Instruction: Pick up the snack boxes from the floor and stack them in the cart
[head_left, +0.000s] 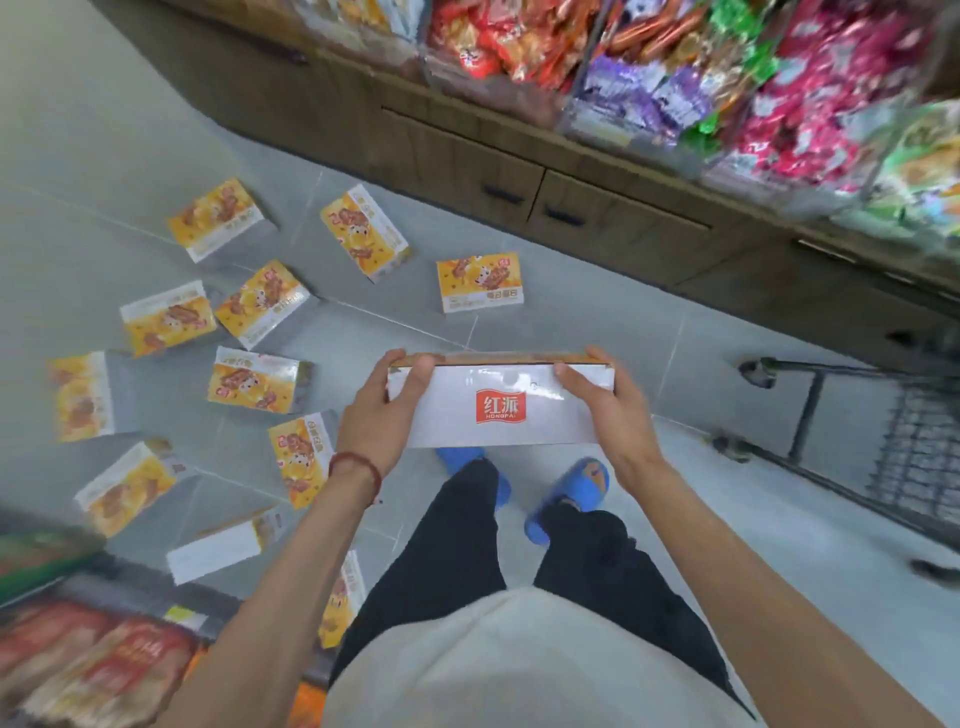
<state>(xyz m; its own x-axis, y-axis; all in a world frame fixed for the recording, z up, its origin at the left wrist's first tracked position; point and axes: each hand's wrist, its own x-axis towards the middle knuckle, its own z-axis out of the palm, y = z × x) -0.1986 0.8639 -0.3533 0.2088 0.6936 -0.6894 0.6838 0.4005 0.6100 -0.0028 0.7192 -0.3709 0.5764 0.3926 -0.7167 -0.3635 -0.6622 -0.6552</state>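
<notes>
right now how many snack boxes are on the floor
11. On the floor: three boxes farthest, two below, two mid-left, two nearer, one white side up, one partly behind the left arm. Another box is gripped by the left hand and right hand. Others may be hidden.

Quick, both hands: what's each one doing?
Left hand: grips the left end of the white snack box.
Right hand: grips its right end.

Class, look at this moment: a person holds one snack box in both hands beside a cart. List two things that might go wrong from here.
1. Turning toward the cart, a step may land on the floor box lying close by, crushing it or causing a slip.
2. The left hand and right hand grip the held box only at its ends; it might slip out.
</notes>
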